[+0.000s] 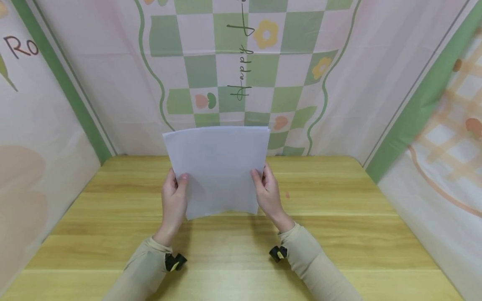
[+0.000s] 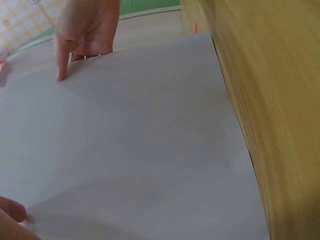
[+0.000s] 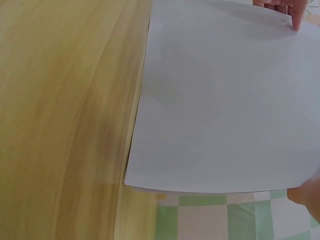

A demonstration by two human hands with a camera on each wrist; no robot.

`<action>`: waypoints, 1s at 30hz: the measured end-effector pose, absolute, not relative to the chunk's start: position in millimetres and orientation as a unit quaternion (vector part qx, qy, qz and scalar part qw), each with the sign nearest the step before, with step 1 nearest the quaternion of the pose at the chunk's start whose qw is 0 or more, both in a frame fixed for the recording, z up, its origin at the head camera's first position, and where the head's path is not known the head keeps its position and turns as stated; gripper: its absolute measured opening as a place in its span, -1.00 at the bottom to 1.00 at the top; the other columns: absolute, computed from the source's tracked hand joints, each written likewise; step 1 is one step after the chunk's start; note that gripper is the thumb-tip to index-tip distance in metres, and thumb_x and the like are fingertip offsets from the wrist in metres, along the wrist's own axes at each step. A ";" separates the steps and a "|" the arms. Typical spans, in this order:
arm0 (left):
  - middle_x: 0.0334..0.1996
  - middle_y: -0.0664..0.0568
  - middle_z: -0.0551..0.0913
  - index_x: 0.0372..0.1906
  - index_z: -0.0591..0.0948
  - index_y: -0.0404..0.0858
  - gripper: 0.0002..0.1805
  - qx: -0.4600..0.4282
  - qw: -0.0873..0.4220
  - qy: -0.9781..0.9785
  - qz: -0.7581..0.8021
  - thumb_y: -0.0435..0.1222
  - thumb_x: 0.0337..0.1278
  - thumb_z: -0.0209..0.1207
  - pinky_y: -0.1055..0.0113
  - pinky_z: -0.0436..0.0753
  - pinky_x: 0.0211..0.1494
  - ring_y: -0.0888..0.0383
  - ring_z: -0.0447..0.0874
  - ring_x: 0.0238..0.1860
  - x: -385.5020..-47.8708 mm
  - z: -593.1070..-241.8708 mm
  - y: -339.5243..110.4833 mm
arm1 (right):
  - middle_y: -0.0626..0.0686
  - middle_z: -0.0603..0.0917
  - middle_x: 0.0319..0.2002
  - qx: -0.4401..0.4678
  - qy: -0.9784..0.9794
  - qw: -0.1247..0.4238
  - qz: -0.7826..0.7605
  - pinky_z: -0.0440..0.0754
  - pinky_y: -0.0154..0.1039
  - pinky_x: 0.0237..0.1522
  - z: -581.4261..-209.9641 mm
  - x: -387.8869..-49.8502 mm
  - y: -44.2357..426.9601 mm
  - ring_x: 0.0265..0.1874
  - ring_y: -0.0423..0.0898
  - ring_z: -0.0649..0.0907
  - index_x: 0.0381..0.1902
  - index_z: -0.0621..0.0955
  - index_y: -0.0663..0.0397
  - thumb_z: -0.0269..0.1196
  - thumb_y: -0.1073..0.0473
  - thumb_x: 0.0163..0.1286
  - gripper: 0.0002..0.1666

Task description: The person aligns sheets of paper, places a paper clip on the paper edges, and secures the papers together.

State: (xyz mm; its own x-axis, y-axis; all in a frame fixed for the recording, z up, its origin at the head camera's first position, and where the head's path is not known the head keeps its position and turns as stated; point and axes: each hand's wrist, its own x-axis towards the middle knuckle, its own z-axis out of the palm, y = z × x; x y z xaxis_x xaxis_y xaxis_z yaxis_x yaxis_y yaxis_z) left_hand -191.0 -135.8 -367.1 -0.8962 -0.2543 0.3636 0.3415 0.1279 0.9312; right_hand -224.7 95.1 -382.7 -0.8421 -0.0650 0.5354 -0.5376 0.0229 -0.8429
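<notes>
Blank white paper, apparently more than one sheet by its doubled edge, stands tilted up over the table. My left hand pinches its left edge, thumb on the near face and fingers behind. On the opposite edge my right hand grips in the same way. In the left wrist view the paper fills most of the picture, with the right hand at its far edge. The right wrist view shows the paper slightly bowed, its lower edge close to the wood. The fingers behind the paper are mostly hidden.
A wood-grain table lies beneath the hands. Printed cloth walls surround it, with a green checked panel behind. A tiny reddish mark shows on the table right of the right hand. Each sleeve carries a small black device at the wrist.
</notes>
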 end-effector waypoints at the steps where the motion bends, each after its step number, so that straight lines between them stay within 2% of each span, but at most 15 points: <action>1: 0.11 -0.14 0.53 0.18 0.39 -0.38 -0.66 -0.030 0.224 -0.716 -0.660 -0.38 0.39 -0.11 0.48 0.47 0.06 0.11 0.48 0.12 -191.0 -367.1 -135.9 | 0.24 0.49 0.10 0.218 -0.689 0.176 0.668 0.53 -0.42 0.00 -383.0 -224.9 95.2 0.00 -0.16 0.55 0.31 0.28 0.23 -0.05 0.21 0.51 -0.54; 6: 0.13 -0.12 0.52 0.19 0.38 -0.37 -0.66 -0.025 0.217 -0.719 -0.659 -0.37 0.38 -0.08 0.48 0.47 0.08 0.13 0.47 0.15 -191.7 -368.8 -137.9 | 0.25 0.49 0.07 0.216 -0.678 0.176 0.680 0.53 -0.40 0.01 -384.9 -226.3 95.6 0.01 -0.14 0.55 0.22 0.32 0.30 -0.02 0.22 0.49 -0.59; 14: 0.20 -0.11 0.47 0.24 0.34 -0.32 -0.61 -0.022 0.192 -0.727 -0.659 -0.36 0.36 -0.06 0.11 0.42 0.28 0.09 0.43 0.22 -192.5 -373.3 -141.6 | 0.27 0.53 -0.06 0.201 -0.685 0.173 0.679 0.52 -0.41 -0.12 -388.0 -229.2 96.1 -0.12 -0.16 0.57 0.08 0.37 0.37 0.02 0.25 0.47 -0.68; 20: 0.20 -0.12 0.47 0.23 0.34 -0.34 -0.60 -0.019 0.174 -0.729 -0.662 -0.40 0.33 -0.05 0.12 0.40 0.29 0.08 0.42 0.22 -194.6 -377.4 -143.9 | 0.27 0.53 0.00 0.200 -0.685 0.151 0.684 0.54 -0.40 -0.09 -390.2 -229.7 97.5 -0.09 -0.17 0.58 0.14 0.35 0.31 0.06 0.26 0.45 -0.63; 24: 0.20 -0.16 0.46 0.25 0.33 -0.37 -0.58 -0.015 0.153 -0.728 -0.668 -0.42 0.30 -0.04 0.10 0.38 0.30 0.03 0.42 0.23 -196.6 -382.1 -145.7 | 0.24 0.50 0.11 0.198 -0.690 0.116 0.686 0.53 -0.39 0.01 -392.7 -230.4 99.3 0.01 -0.15 0.56 0.26 0.31 0.22 0.10 0.26 0.42 -0.52; 30: 0.21 -0.21 0.45 0.24 0.33 -0.40 -0.56 0.002 0.121 -0.732 -0.671 -0.43 0.27 -0.02 0.06 0.36 0.31 -0.04 0.40 0.23 -199.6 -386.9 -146.6 | 0.20 0.47 0.21 0.197 -0.711 0.087 0.669 0.48 -0.29 0.14 -395.7 -231.2 101.9 0.14 -0.03 0.51 0.34 0.28 0.14 0.18 0.29 0.35 -0.38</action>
State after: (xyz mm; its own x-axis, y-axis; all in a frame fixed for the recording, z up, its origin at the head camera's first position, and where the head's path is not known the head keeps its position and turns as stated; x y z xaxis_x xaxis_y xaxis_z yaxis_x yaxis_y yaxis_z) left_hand -199.6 -146.6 -386.9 -0.9706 -0.1657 0.1748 0.1597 0.1006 0.9820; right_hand -231.2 101.9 -395.7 -0.9071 -0.1636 0.3879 -0.3971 0.0262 -0.9174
